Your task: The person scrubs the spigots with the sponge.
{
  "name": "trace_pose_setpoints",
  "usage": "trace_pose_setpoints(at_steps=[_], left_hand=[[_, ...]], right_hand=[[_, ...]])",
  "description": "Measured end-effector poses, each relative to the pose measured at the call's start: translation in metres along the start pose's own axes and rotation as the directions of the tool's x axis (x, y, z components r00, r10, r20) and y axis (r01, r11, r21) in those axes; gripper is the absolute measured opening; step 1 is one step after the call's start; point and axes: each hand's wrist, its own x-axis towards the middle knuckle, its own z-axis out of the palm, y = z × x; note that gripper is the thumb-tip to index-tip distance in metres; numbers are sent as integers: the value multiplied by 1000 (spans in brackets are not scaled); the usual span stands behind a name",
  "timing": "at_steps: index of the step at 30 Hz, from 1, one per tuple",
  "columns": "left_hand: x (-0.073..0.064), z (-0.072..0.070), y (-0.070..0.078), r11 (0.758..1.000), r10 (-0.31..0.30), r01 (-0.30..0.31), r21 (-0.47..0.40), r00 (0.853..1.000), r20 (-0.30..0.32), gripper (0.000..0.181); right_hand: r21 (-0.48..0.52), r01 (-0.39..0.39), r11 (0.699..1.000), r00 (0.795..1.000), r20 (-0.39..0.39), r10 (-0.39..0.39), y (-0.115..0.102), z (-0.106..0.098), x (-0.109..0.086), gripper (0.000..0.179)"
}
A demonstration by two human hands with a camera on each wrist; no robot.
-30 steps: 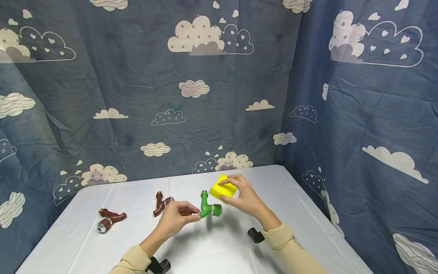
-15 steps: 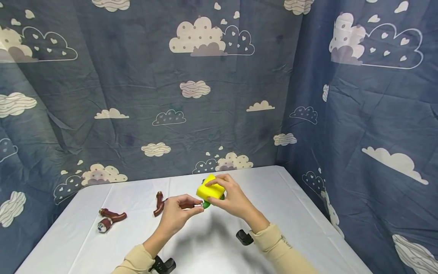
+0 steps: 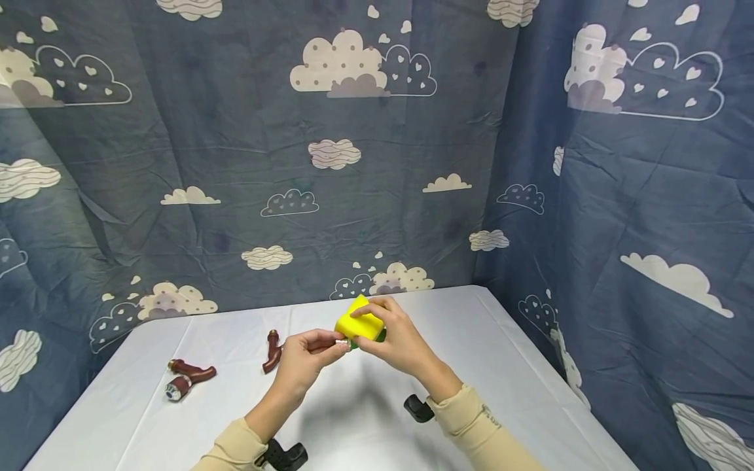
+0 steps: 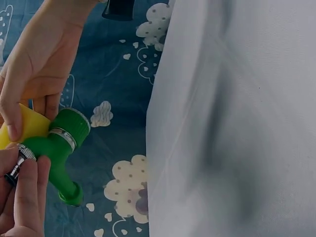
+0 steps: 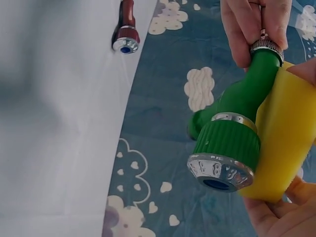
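Held up over the table is a green tap (image 5: 244, 101) with a ribbed knob and chrome fittings. My left hand (image 3: 302, 361) pinches the chrome end of the tap between thumb and fingers. In my right hand (image 3: 403, 341), a yellow sponge (image 3: 360, 322) is gripped and lies against the tap's side. The sponge hides most of the tap in the head view. Both wrist views show more of the tap, its knob (image 4: 70, 127) and spout standing out beyond the sponge.
Two brown taps lie on the white-covered table (image 3: 471, 366): one brown tap (image 3: 197, 373) at the left, another brown tap (image 3: 273, 352) behind my left hand, partly covered by it. A dark blue cloud-print curtain (image 3: 377, 216) stands behind and at the right.
My right hand has brought the sponge leftward from beside the tap onto it. Over the last half second, the tap has risen slightly in my left hand, and the sponge now covers more of it.
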Motion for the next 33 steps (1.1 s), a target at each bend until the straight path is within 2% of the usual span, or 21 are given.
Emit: trace_pose_setpoints(at_steps=[5,11,17,22,26,30,33], left_hand=[[0,3,2,1000,18,-18,-7,999,-41,20],[2,5,3,998,40,-45,-43,993,-115,24],[3,6,6,981,16,-42,-191,991,-134,28],[4,5,10,941,-23,-36,-338,985,-168,25],[4,5,13,899,-65,-22,-437,981,-184,14],[2,8,18,859,-80,-16,-511,983,-166,9],[0,10,23,831,-78,-21,-557,985,-154,10]], right_hand=[[8,-3,1000,1000,-16,4,-3,-1,-2,36],[-3,41,999,998,-47,-41,-6,0,-7,37],[-47,78,996,993,-83,-82,-8,-1,-11,39],[-112,128,985,981,-131,-143,-7,-2,-16,40],[-186,194,963,955,-189,-229,-2,-3,-18,44],[-244,244,939,912,-270,-307,3,-3,-18,50],[-251,249,935,882,-339,-326,6,-3,-16,54]])
